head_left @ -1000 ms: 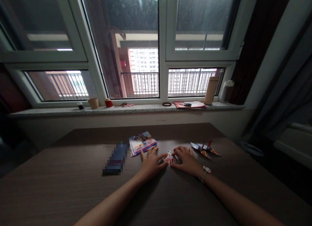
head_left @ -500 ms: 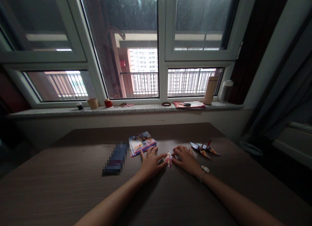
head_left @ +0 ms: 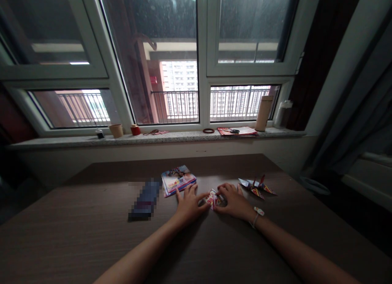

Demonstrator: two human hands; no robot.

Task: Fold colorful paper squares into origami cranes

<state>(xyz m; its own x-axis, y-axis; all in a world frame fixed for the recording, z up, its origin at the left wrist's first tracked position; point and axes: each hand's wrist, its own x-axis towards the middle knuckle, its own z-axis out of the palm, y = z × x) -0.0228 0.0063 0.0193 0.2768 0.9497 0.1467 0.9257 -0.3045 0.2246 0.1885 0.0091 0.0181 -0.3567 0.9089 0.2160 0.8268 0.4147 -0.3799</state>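
A small folded piece of printed paper (head_left: pixel 212 197) lies on the table between my hands, white with red and yellow print. My left hand (head_left: pixel 190 204) holds its left side with thumb and index finger, the other fingers spread toward a stack of printed paper sheets (head_left: pixel 177 181). From the right, my right hand (head_left: pixel 233 201) has its thumb at the near edge of the folded paper and its index finger at the far edge. A bracelet circles my right wrist. Folded paper cranes (head_left: pixel 257 188) stand just beyond my right hand.
A dark, pixelated flat object (head_left: pixel 145 200) lies left of the stack on the brown table (head_left: pixel 76 235). Along the windowsill stand a paper cup (head_left: pixel 116 130), a red spool-like item (head_left: pixel 135 130), a bracelet (head_left: pixel 208 130), papers with scissors (head_left: pixel 235 131) and a tan flask (head_left: pixel 263 113).
My right thumb has shifted slightly down and left along the folded paper, and a bit more paper shows beside my right fingers. My left hand is almost unchanged.
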